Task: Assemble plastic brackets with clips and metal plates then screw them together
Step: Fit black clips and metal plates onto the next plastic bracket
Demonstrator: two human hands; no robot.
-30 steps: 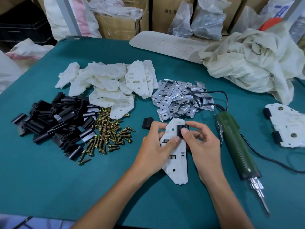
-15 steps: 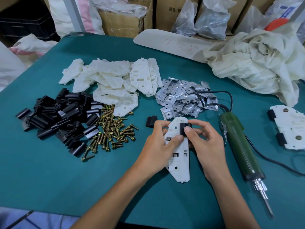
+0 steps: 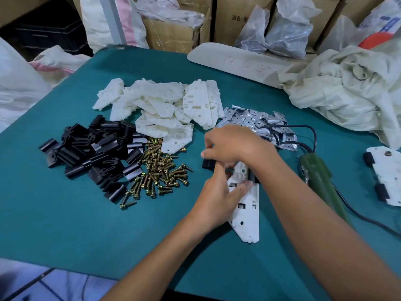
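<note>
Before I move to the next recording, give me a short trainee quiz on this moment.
1. True or false: a hand holds the green screwdriver.
2. The right hand reaches across to: A a loose black clip; B a screw; C a metal plate.
3. Fill in: the left hand holds the white ____.
Key: 1 false, it lies on the table; 2 A; 3 bracket.

Bare table (image 3: 65, 224) in front lies open; screws (image 3: 160, 170) and clips (image 3: 91, 157) crowd left, screwdriver (image 3: 319, 179) right.
</note>
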